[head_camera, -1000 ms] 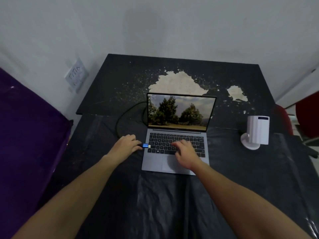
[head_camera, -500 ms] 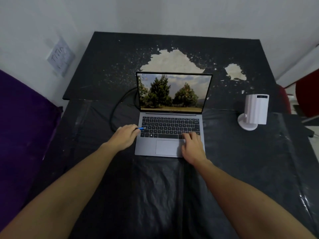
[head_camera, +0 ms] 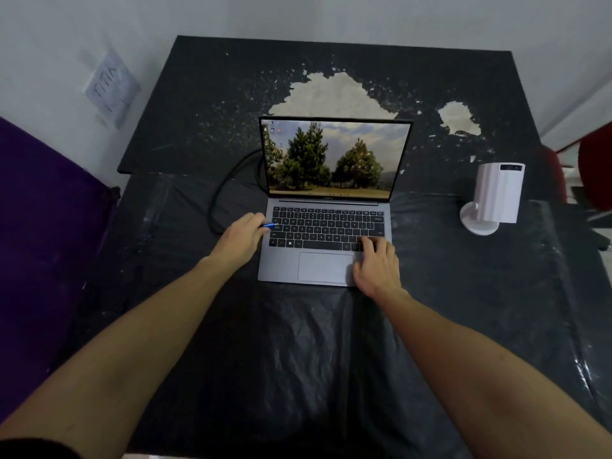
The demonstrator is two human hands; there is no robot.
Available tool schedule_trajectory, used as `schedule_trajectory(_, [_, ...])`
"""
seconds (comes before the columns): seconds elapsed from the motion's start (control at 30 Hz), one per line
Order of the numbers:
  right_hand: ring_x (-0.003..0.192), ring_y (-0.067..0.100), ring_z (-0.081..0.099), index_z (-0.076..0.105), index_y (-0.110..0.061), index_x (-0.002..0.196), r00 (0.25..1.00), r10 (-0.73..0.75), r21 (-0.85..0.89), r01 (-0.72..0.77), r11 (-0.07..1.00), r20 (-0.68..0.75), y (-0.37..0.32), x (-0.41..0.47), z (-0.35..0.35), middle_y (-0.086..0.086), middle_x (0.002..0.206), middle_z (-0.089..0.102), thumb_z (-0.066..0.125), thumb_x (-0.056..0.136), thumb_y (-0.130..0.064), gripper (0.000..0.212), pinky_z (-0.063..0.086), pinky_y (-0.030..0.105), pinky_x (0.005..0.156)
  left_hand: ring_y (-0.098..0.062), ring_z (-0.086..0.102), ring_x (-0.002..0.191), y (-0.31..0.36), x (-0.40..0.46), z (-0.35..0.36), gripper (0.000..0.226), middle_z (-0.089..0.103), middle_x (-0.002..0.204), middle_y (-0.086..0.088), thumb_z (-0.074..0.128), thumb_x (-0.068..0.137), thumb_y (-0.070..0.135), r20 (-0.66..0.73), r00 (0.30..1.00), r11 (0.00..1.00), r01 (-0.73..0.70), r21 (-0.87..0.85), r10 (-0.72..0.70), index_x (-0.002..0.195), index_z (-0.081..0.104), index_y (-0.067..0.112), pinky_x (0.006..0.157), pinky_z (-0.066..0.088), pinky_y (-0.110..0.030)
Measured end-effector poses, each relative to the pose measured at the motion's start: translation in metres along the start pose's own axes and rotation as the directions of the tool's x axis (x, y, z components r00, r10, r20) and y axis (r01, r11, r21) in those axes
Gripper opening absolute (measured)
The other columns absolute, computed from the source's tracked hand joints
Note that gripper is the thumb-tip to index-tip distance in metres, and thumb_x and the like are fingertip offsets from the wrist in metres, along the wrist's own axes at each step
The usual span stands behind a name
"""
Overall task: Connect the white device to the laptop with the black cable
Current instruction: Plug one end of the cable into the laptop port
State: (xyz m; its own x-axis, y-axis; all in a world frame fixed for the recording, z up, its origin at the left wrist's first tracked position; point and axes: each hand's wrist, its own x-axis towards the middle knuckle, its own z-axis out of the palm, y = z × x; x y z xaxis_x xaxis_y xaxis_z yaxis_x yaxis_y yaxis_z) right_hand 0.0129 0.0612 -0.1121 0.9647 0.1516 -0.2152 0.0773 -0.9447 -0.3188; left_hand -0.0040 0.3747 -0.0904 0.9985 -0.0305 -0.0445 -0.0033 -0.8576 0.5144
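Observation:
An open grey laptop [head_camera: 326, 260] with trees on its screen sits mid-table. My left hand [head_camera: 240, 235] pinches the blue-tipped plug of the black cable [head_camera: 220, 190] at the laptop's left edge, the plug tip lying over the keyboard's left side. The cable loops back behind the laptop's left side. My right hand [head_camera: 376, 265] rests flat on the laptop's lower right corner, fingers on the keys and palm rest. The white device [head_camera: 493, 197], a boxy unit on a round base, stands to the right of the laptop, apart from both hands.
The black table [head_camera: 231, 94] has worn pale patches behind the laptop, and black plastic sheeting [head_camera: 314, 359] covers its near half. A purple surface [head_camera: 39, 226] lies along the left. A red chair [head_camera: 592, 167] stands at the right. A wall socket [head_camera: 111, 87] is on the left wall.
My right hand slid from the middle of the keyboard to the laptop's lower right corner. My left hand stays at the laptop's left edge with the plug. The view shifted.

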Motion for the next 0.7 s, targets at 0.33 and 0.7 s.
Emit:
schedule_trajectory(0.33, [0.131,0.036,0.034,0.037,-0.015,0.144,0.999,0.042,-0.002,-0.042,0.999,0.015,0.006,0.006,0.002,0.016,0.140,0.037,0.053,0.090,-0.029,0.058,0.032,0.049,0.110,-0.033,0.059,0.069,0.005,0.003,-0.004,0.014,0.054,0.094,-0.003,0.051,0.101,0.030,0.088,0.986,0.961,-0.158,0.227,0.142,0.106,0.048,0.018,0.057,0.048,-0.043])
schedule_trajectory(0.7, [0.135,0.037,0.030,0.034,-0.015,0.147,0.998,0.050,0.004,-0.051,0.999,0.043,0.007,0.013,0.002,0.018,0.146,0.033,0.047,0.092,-0.030,0.058,0.029,0.050,0.111,-0.033,0.062,0.071,0.007,0.016,-0.017,0.020,0.064,0.088,-0.012,0.055,0.100,0.021,-0.015,0.970,0.902,-0.218,0.373,0.241,0.113,0.057,0.006,0.050,0.048,-0.042])
